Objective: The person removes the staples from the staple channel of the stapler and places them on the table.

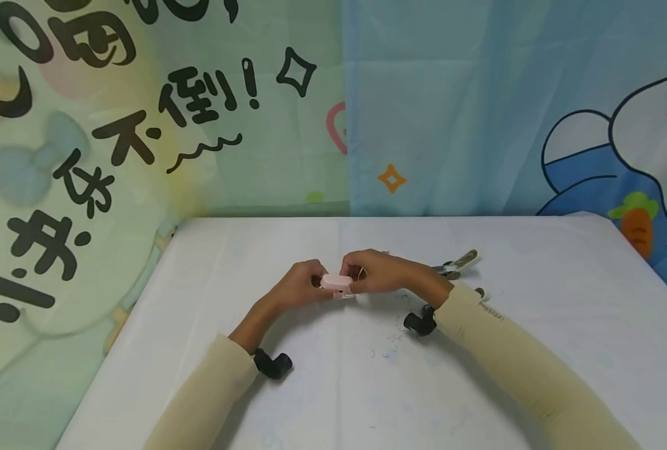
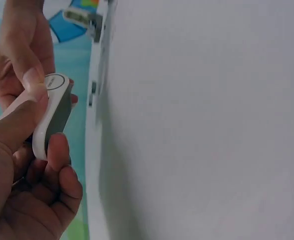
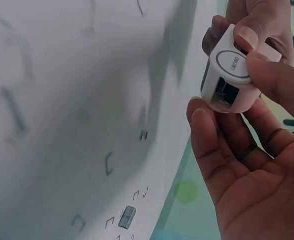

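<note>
A small pink and white stapler [image 1: 337, 282] is held above the white table between both hands. My left hand [image 1: 301, 285] grips its left end; in the left wrist view the thumb lies on top and fingers curl beneath the stapler [image 2: 59, 116], showing its grey underside. At the other end, my right hand [image 1: 375, 272] pinches it, thumb on top and fingertips below. The right wrist view shows a dark opening in the end of the stapler [image 3: 229, 92], under a round printed mark. Part of the body is hidden by the thumbs.
Loose staples [image 3: 109, 164] lie scattered on the table [image 1: 310, 400] below the right forearm, near a short strip of staples [image 3: 127, 217]. Behind the right wrist lies a metal tool with a greenish-grey handle [image 1: 464, 261], partly covered. A printed curtain [image 1: 451, 125] hangs behind the table.
</note>
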The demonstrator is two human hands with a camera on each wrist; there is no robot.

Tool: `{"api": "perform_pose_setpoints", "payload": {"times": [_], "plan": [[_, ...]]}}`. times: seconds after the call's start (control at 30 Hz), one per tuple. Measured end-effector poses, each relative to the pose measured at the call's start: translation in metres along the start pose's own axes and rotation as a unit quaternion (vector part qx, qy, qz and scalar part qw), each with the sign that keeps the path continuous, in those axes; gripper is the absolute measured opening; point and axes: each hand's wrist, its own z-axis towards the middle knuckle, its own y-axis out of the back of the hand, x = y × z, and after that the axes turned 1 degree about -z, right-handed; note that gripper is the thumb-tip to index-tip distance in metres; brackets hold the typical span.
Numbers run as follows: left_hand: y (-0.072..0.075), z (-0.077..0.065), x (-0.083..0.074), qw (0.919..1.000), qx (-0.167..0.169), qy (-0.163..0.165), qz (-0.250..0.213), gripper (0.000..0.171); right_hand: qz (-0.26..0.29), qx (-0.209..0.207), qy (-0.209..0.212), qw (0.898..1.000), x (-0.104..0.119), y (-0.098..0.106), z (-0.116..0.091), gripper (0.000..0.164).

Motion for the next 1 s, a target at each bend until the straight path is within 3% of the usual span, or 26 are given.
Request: {"api": "perform_pose_setpoints", "payload": {"times": [0.27, 0.5, 1.0], "plan": [[-0.02, -0.015, -0.019, 0.9979, 0.06, -0.021, 0.004, 0.022, -0.018, 0.029, 0.028, 0.999, 0.011, -0.012, -0.031, 0.012], [-0.035, -0.02, -0.026, 0.998, 0.047, -0.041, 0.015, 0.022, -0.012, 0.003, 0.03, 0.999, 0.008, -0.021, -0.049, 0.015], [-0.049, -0.021, -0.028, 0.9992, 0.024, -0.01, 0.03, 0.019, -0.03, -0.048, 0.033, 0.998, 0.003, -0.038, -0.055, 0.012]]}}
